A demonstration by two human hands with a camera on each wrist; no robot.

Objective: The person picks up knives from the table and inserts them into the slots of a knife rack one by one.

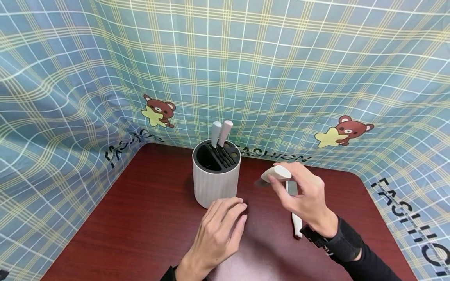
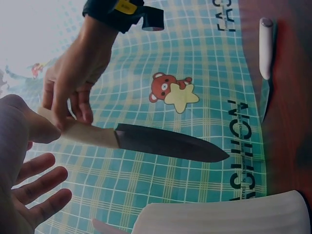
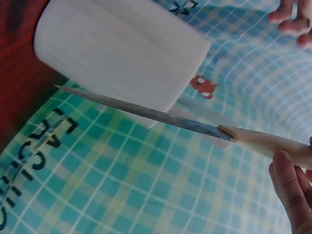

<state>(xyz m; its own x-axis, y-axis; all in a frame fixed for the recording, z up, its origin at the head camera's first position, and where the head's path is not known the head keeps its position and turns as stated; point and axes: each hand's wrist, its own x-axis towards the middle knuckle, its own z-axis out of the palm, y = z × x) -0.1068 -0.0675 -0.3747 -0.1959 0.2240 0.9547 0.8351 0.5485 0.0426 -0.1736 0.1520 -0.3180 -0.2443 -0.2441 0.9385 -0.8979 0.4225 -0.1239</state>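
My right hand (image 1: 307, 193) pinches the cream handle of a kitchen knife (image 1: 279, 172) above the table, right of a white ribbed knife block (image 1: 215, 189). In the left wrist view the knife's dark, pointed blade (image 2: 170, 145) shows in full. The right wrist view has the blade (image 3: 146, 113) seen along its thin edge, passing in front of the block. My left hand (image 1: 219, 230) hovers at the block's near side with relaxed fingers and holds nothing. Two knives stand in the block's black slotted top, one with a pale blue handle (image 1: 216, 134), one with a pale pink handle (image 1: 225, 133).
Another knife with a white handle (image 1: 297, 223) lies on the dark red table (image 1: 147, 218), partly behind my right hand. The block's top has a large opening (image 1: 206, 158) at its left. A checked cloth (image 1: 246, 78) with printed bears surrounds the back and sides.
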